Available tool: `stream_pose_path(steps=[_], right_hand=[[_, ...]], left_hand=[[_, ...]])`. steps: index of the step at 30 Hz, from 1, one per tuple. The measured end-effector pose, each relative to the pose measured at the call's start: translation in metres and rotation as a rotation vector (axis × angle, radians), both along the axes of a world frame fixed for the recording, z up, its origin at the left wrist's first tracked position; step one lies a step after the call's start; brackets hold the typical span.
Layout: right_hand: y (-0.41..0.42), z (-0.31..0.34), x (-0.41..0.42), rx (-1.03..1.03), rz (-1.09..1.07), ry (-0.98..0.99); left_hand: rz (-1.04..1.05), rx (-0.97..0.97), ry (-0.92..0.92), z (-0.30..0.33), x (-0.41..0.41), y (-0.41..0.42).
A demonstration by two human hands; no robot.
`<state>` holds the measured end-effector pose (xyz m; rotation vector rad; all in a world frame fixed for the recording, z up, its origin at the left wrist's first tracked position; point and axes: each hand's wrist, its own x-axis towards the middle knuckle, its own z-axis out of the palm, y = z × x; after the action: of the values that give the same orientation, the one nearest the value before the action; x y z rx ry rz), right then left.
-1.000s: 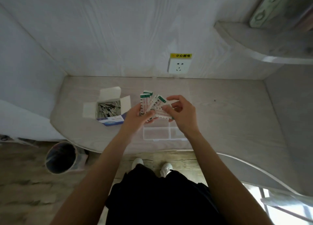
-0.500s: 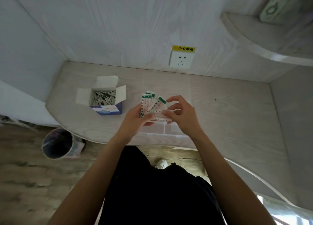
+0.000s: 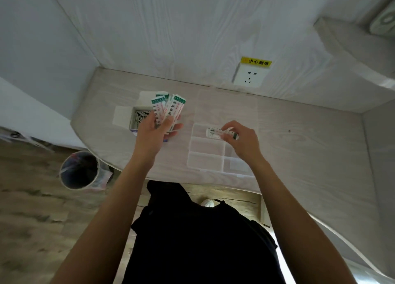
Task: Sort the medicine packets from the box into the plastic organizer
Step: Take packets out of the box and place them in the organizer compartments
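Since a second ago the right hand has split from the left hand, which grips the white green-topped packet fan, and pinches one packet crosswise above the clear plastic organizer on the bench.

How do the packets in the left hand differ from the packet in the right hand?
The left hand holds several packets fanned out and pointing upward, above the open box; the right hand pinches a single packet lying sideways over the plastic organizer. The fan shows its printed faces; the single packet looks narrower and blurred. Both are white with green print.
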<state>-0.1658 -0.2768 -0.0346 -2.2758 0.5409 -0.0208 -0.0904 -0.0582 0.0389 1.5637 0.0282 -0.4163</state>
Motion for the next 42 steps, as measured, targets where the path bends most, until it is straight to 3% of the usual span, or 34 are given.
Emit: stream_pose_path(steps=[4, 11, 20, 22, 23, 26, 28, 30, 35, 42], right_hand=[[0.019, -0.004, 0.022, -0.178, 0.135, 0.066], [0.02, -0.008, 0.047, -0.7, 0.463, 0.174], [0.024, -0.008, 0.058, -0.921, 0.641, 0.281], [0.027, -0.003, 0.055, -0.837, 0.592, 0.227], [0.03, 0.003, 0.051, -0.68, 0.495, 0.139], [0.047, 0.035, 0.043, 0.207, 0.096, -0.108], [0.056, 0.051, 0.042, 0.534, 0.02, -0.089], [0.06, 0.054, 0.042, 0.608, 0.029, -0.063], [0.052, 0.045, 0.033, 0.516, 0.016, -0.137], [0.044, 0.043, 0.023, 0.506, 0.053, -0.11]], left_hand=[[-0.027, -0.011, 0.06, -0.009, -0.002, 0.001], [-0.043, -0.054, 0.144, -0.015, 0.001, 0.011], [-0.059, -0.043, 0.11, -0.02, 0.004, 0.018], [-0.075, -0.039, 0.082, -0.018, 0.003, 0.017], [-0.088, -0.034, 0.07, -0.018, 0.004, 0.016], [-0.151, -0.019, 0.057, -0.017, 0.004, 0.012], [-0.209, -0.002, 0.065, -0.019, 0.003, 0.008], [-0.27, 0.005, 0.103, -0.023, 0.002, 0.004], [-0.321, 0.048, 0.137, -0.028, 0.003, -0.006], [-0.294, 0.202, -0.033, -0.03, 0.006, -0.016]])
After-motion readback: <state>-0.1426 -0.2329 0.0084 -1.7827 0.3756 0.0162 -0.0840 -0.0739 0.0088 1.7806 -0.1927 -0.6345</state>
